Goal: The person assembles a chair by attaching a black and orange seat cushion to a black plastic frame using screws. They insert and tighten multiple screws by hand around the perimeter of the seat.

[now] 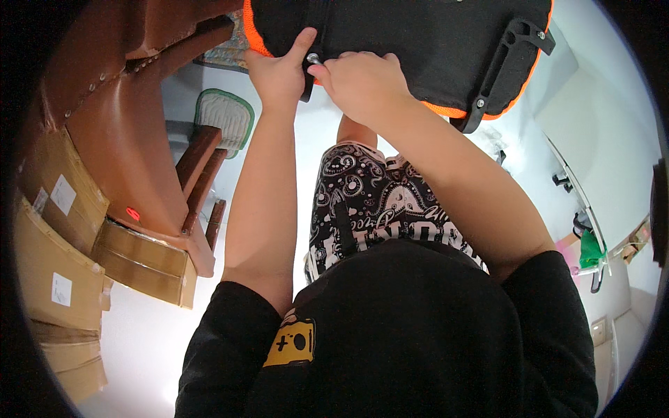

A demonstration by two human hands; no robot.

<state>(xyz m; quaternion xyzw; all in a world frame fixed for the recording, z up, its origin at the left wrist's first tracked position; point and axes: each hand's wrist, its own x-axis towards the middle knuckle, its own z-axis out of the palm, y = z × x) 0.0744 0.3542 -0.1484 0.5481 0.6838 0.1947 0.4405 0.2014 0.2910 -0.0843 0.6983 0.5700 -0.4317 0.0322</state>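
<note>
While both arms reach up and away from the body, the left hand (279,70) grips the lower edge of a big black seat pad (404,35) with orange trim. Its fingers are clamped on the pad, thumb lying flat on the black cloth. The right hand (362,80) sits just beside it, fingers pinched together on a small silver bolt (313,59) at the pad's edge. A black plastic bracket (498,66) sticks out on the pad's right side. Brown cardboard boxes (56,237) and a brown wooden chair (139,139) stand to the left on the white floor (139,334).
</note>
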